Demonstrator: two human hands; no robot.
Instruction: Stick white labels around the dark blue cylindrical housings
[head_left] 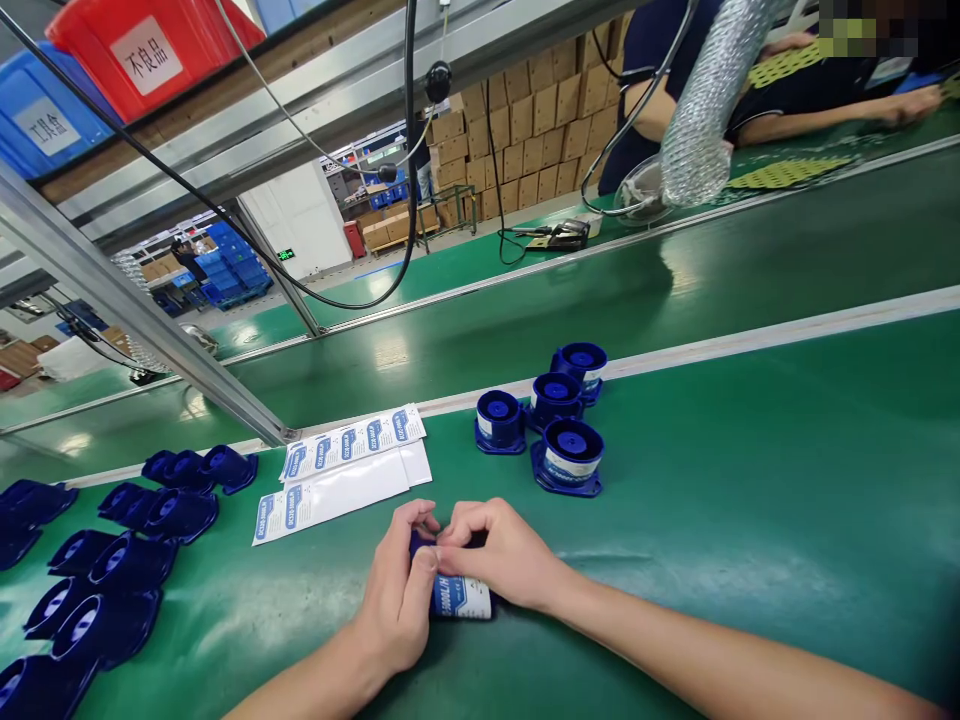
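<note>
Close in front of me, a dark blue plastic housing [421,543] lies mostly hidden under my hands. A blue-and-white printed label [469,598] wraps part of it, its right end facing me. My left hand [397,590] grips the housing from the left, thumb near the label's left end. From the right, my right hand [506,550] has thumb and index finger pinched at the label's upper edge, meeting my left thumb. Label sheets [352,450] lie beyond my left hand, one strip mostly bare backing. Past my right hand stand several labelled blue housings [571,458].
Rows of blue housings [124,560] fill the bench's left side. A metal post [150,290] and hanging black cable [409,150] stand ahead. Red bin [150,50] and blue bin [52,115] sit overhead. Across the belt [465,315], a co-worker's arm [817,122] shows beside a foil duct [705,120].
</note>
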